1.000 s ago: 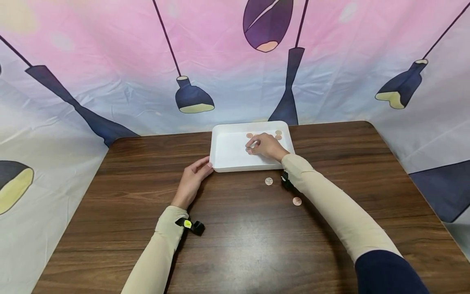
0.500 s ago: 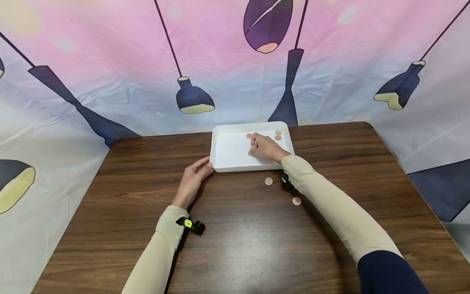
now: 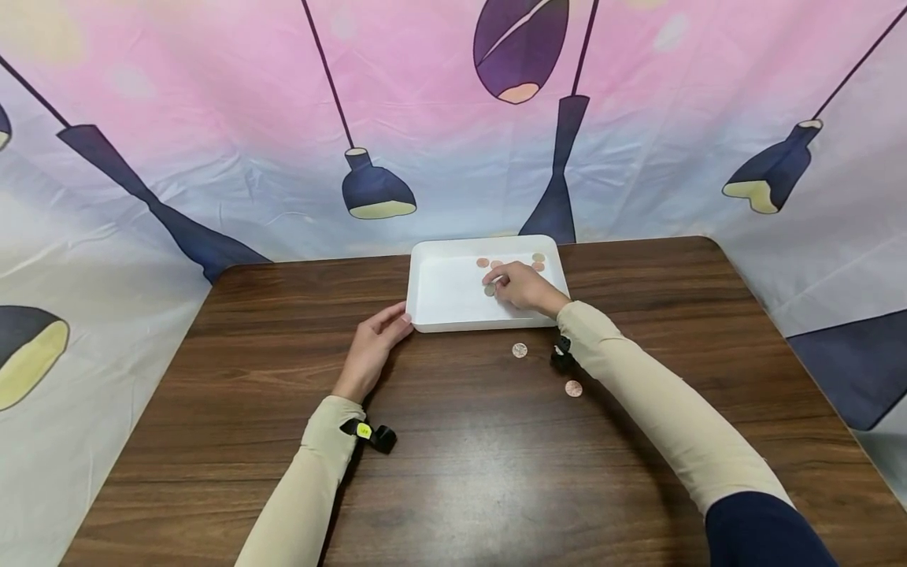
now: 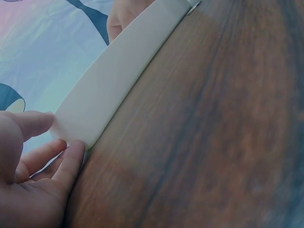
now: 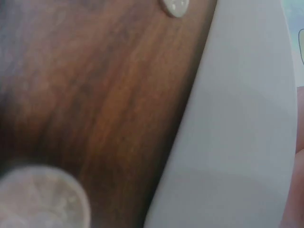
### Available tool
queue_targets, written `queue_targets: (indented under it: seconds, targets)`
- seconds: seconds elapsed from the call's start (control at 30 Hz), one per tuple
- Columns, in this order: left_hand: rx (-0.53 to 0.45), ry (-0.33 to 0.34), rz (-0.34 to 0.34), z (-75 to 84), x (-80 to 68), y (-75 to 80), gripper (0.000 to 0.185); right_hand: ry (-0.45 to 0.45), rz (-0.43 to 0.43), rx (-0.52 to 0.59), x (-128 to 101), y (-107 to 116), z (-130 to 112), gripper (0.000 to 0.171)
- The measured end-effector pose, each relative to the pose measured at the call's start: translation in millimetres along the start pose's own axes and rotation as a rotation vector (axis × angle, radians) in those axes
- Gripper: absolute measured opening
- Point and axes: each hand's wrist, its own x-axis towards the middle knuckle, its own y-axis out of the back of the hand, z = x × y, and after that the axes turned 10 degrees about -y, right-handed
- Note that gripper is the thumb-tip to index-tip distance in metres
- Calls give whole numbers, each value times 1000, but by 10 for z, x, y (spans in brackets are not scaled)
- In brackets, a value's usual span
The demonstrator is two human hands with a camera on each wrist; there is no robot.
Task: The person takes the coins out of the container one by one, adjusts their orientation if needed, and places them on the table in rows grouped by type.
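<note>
A white tray (image 3: 446,307) sits at the far middle of the wooden table (image 3: 460,472). My right hand (image 3: 520,285) hovers inside it with loosely curled fingers, and a grey coin (image 3: 489,290) lies on the tray floor just at its fingertips. Several copper coins, such as one (image 3: 483,262) at the back and another (image 3: 538,257) to the right, lie along the far side. My left hand (image 3: 372,346) rests with straight fingers against the near-left corner; the left wrist view shows its fingers (image 4: 71,156) touching the tray wall (image 4: 118,80).
Two coins lie on the table in front of the tray: one (image 3: 520,350) near its front edge, another (image 3: 573,388) closer to me. The right wrist view shows a blurred coin (image 5: 42,199) and the tray wall (image 5: 242,133). A printed cloth backdrop (image 3: 212,157) surrounds the table.
My right hand, which pinched a coin a second ago, has drawn back slightly to the right. A grey coin now lies on the tray floor at its fingertips. The left hand has not moved.
</note>
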Motion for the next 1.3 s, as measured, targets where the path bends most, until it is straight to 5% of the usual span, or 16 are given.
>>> queue_targets:
  seconds: [0.47,0.93,1.3]
  targets:
    - [-7,3,9,-12,-19,1,47,-66,-10,90,-87,-34,-43,27]
    - [2,-1,5,9,0,2,47,-152,-108,389,-397,75,-213,33]
    - [-5,-10,6,-4,6,0,46,-67,-155,391,-693,51,-242,30]
